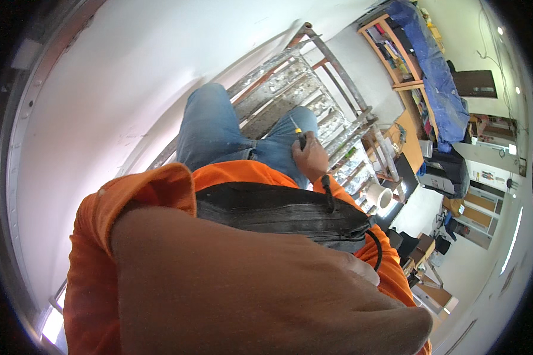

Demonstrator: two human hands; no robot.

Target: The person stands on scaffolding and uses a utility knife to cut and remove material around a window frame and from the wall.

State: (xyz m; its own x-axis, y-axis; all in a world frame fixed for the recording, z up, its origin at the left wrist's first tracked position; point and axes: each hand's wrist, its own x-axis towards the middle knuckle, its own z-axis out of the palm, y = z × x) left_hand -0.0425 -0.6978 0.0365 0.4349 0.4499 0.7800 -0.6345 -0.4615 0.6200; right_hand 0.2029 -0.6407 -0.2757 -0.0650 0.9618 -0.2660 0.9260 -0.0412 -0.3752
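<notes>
My right hand [311, 158] is closed around the dark handle of a small screwdriver [298, 131] with a yellow band. Its thin metal shaft points forward over my right thigh, in blue jeans [219, 124]. My left forearm [231, 278], bare below an orange sleeve [136, 195], crosses very close in front of my chest. At its far end my left hand [391, 296] is only partly seen; most of its fingers are hidden. Behind that forearm a black bag [272, 210] lies across my orange top.
Below my legs is a paint-spattered slatted platform [278, 103] with metal rails [337, 65]. A white bucket [378, 195] stands on the right. A white wall [112, 89] rises at left. Farther right are a wooden shelf [417, 86], a blue tarp [432, 83] and desks.
</notes>
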